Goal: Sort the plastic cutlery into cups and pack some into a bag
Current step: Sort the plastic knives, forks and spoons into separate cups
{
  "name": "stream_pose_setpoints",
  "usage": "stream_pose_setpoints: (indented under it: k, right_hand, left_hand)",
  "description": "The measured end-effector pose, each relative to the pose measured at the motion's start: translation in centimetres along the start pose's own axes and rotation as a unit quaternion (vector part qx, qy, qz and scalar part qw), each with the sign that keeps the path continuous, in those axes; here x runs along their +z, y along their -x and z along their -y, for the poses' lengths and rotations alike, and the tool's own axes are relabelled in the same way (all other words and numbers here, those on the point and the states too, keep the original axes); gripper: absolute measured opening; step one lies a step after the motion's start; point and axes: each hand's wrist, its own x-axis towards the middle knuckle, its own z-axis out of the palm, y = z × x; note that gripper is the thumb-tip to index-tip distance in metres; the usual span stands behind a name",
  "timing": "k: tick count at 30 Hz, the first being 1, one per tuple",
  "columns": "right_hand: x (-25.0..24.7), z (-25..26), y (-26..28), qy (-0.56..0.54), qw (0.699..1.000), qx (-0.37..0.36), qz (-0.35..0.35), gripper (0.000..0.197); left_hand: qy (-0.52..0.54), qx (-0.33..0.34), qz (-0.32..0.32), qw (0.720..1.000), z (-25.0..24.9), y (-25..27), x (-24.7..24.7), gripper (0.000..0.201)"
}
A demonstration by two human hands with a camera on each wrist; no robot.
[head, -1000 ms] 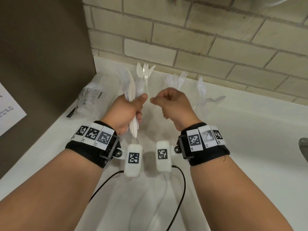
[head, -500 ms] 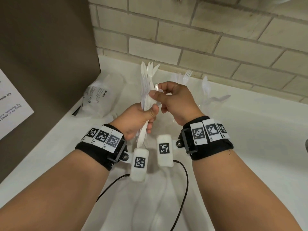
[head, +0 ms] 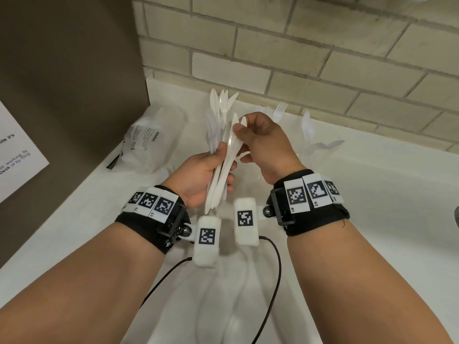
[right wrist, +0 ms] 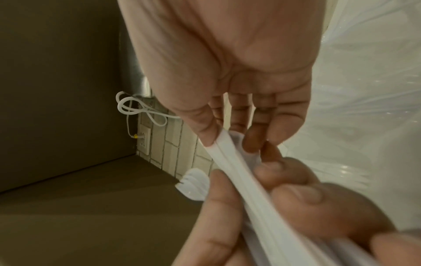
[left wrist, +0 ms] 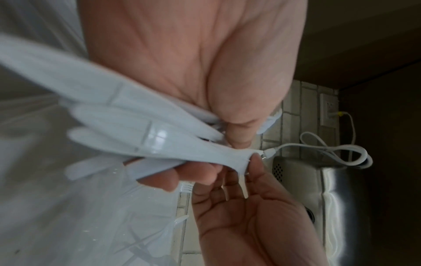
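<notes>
My left hand (head: 218, 157) grips a bundle of white plastic cutlery (head: 218, 184) upright above the white counter, handles sticking out below the fist. Forks (right wrist: 193, 185) fan out at the bundle's far side. My right hand (head: 242, 130) pinches the top ends of two knives (head: 232, 137) in that bundle between thumb and fingertips (right wrist: 205, 136). The left wrist view shows the handles (left wrist: 136, 126) spread against my left palm. Behind the hands, knives (head: 221, 103), forks (head: 279, 110) and spoons (head: 306, 125) stand upright in faintly visible clear cups.
A crumpled clear plastic bag (head: 146, 142) lies at the back left by a brown panel (head: 62, 95). A brick wall (head: 298, 58) closes off the back. A metal sink edge (head: 456, 217) shows at far right, and black cables (head: 273, 269) hang under my wrists.
My right hand, apart from the bundle a second ago, has come over and pinched the knife tops. Both hands have drawn slightly toward me, and the pinched knives now tilt away from the rest.
</notes>
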Motion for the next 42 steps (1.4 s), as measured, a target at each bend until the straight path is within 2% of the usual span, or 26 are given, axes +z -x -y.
stream_pose_setpoints:
  k: [5,8,10,12,14,16,18,22,27,32,35,37,40,42]
  right_hand:
    - [0.0,0.4,-0.2,-0.009,0.999,0.042,0.007,0.007]
    - [0.0,0.6,-0.3,-0.094,0.993,0.045,-0.055,0.014]
    - [-0.2,1.1,-0.2,-0.185,0.977,0.033,-0.103,0.009]
    - [-0.3,1.3,-0.1,-0.226,0.966,0.025,-0.123,0.011]
    - [-0.3,1.2,-0.1,-0.178,0.976,0.037,-0.117,0.018]
    - [-0.1,0.9,-0.1,-0.066,0.993,0.061,-0.079,0.033]
    - [0.1,0.5,0.0,0.002,0.996,0.079,-0.041,0.038]
    - [0.2,0.1,0.0,0.015,0.994,0.108,-0.029,0.023]
    - [0.1,0.2,-0.4,0.03,0.993,0.108,-0.026,0.013]
    - [-0.5,0.9,-1.0,-0.035,0.988,0.117,-0.091,0.012]
    - [-0.5,1.2,-1.3,-0.049,0.989,0.1,-0.093,0.007]
    - [-0.5,1.3,-1.8,-0.05,0.99,0.077,-0.107,0.012]
    - [-1.4,2.2,-3.2,-0.091,0.982,0.027,-0.164,0.016]
    - [-2.4,3.1,-4.4,-0.103,0.973,-0.015,-0.204,0.021]
  left_hand:
    - [0.028,-0.008,-0.04,0.999,0.5,-0.3,-0.4,0.035]
    - [0.034,-0.006,-0.05,0.998,0.6,-0.3,-0.5,0.028]
    - [0.039,-0.006,-0.054,0.998,0.7,-0.2,-0.6,0.024]
    - [0.038,-0.003,-0.061,0.997,0.7,-0.2,-0.6,0.022]
    - [0.035,0.002,-0.049,0.998,0.6,-0.2,-0.6,0.02]
    - [0.03,0.007,-0.029,0.999,0.5,0.0,-0.4,0.024]
    - [0.01,0.012,-0.012,1.0,0.5,0.0,-0.3,0.028]
    - [-0.065,0.022,-0.026,0.997,0.7,0.1,0.1,0.013]
    - [-0.108,0.019,-0.04,0.993,0.8,0.3,0.1,0.01]
    - [-0.186,0.034,-0.05,0.981,0.8,0.9,0.4,0.014]
    - [-0.211,0.046,-0.054,0.975,0.8,1.1,0.7,0.016]
    - [-0.216,0.043,-0.05,0.974,0.6,1.3,0.6,0.017]
    - [-0.233,0.025,-0.042,0.971,0.5,1.5,0.1,0.02]
    - [-0.23,0.019,-0.068,0.971,0.3,1.7,-0.4,0.019]
